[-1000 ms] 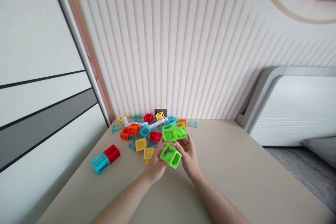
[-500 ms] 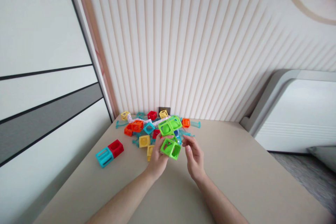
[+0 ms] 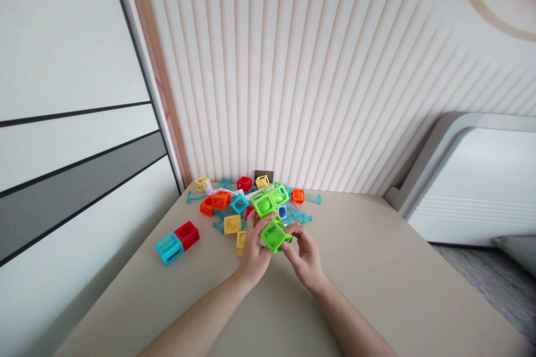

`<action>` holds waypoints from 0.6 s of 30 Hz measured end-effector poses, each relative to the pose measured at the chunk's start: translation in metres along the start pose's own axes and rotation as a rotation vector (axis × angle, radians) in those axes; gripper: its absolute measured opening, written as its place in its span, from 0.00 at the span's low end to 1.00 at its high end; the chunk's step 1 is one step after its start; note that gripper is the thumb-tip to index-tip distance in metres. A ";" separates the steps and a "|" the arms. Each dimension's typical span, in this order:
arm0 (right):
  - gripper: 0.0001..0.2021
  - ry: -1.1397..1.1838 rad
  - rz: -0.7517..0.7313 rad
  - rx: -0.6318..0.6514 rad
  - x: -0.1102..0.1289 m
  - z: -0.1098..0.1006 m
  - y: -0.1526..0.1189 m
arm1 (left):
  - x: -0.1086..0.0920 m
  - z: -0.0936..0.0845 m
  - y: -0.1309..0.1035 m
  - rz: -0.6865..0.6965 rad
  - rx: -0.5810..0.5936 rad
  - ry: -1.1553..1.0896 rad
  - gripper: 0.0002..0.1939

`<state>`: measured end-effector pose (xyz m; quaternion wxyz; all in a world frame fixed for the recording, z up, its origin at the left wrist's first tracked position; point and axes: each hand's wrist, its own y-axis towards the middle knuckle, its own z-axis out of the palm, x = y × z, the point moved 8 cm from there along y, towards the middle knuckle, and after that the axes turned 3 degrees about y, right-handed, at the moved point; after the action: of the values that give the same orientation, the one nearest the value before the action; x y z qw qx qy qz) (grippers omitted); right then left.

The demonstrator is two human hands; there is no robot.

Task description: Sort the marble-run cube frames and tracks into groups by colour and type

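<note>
A piece made of several bright green open-sided cubes point(image 3: 265, 204) is held up over the table's middle. My left hand point(image 3: 254, 251) is closed on its left side, fingers partly hidden behind the cubes. From the right, my right hand point(image 3: 305, 254) pinches the lower green cube between thumb and fingers. Just left of the hands lie two yellow cubes, one point(image 3: 232, 225) behind the other point(image 3: 241, 243). Farther left, a light blue block point(image 3: 169, 249) is joined to a red block point(image 3: 187, 235).
On the beige table point(image 3: 368, 268), orange cubes point(image 3: 220, 199), a red cube point(image 3: 244, 183), a light blue cube point(image 3: 239, 204) and translucent teal pieces point(image 3: 299, 216) lie near the ribbed wall point(image 3: 285, 67). One orange cube point(image 3: 298, 196) sits behind the right hand.
My right hand has moved left and closed on the lower green cube. That lower part of the green piece has turned slightly. My left hand still holds it.
</note>
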<state>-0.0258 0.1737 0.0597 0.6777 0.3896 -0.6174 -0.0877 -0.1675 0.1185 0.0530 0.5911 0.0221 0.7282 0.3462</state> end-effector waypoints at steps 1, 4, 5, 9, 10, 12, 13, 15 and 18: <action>0.08 0.007 0.012 -0.022 -0.002 -0.001 0.000 | 0.001 0.001 0.000 -0.007 0.002 -0.017 0.23; 0.09 0.028 0.059 -0.099 -0.008 -0.007 -0.001 | 0.003 0.003 0.000 -0.031 0.007 -0.103 0.20; 0.10 0.035 0.077 -0.128 -0.010 -0.009 -0.001 | 0.004 0.004 0.000 -0.040 0.008 -0.128 0.20; 0.12 0.054 0.104 -0.205 -0.016 -0.017 -0.003 | 0.005 0.006 -0.001 -0.079 0.006 -0.194 0.20; 0.13 0.060 0.103 -0.214 -0.016 -0.018 -0.004 | 0.005 0.007 -0.001 -0.088 0.006 -0.208 0.21; 0.13 0.076 0.102 -0.225 -0.018 -0.018 -0.005 | 0.006 0.008 -0.002 -0.103 0.005 -0.228 0.21; 0.13 0.086 0.103 -0.229 -0.019 -0.018 -0.006 | 0.007 0.009 -0.002 -0.107 0.006 -0.234 0.21; 0.13 0.107 0.099 -0.238 -0.019 -0.018 -0.007 | 0.007 0.010 -0.002 -0.104 0.009 -0.246 0.22; 0.12 0.127 0.086 -0.247 -0.017 -0.018 -0.007 | 0.005 0.012 -0.002 -0.087 0.020 -0.269 0.22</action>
<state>-0.0109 0.1866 0.0428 0.7615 0.2809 -0.5739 -0.1089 -0.1579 0.1246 0.0473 0.6977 0.0427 0.6459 0.3069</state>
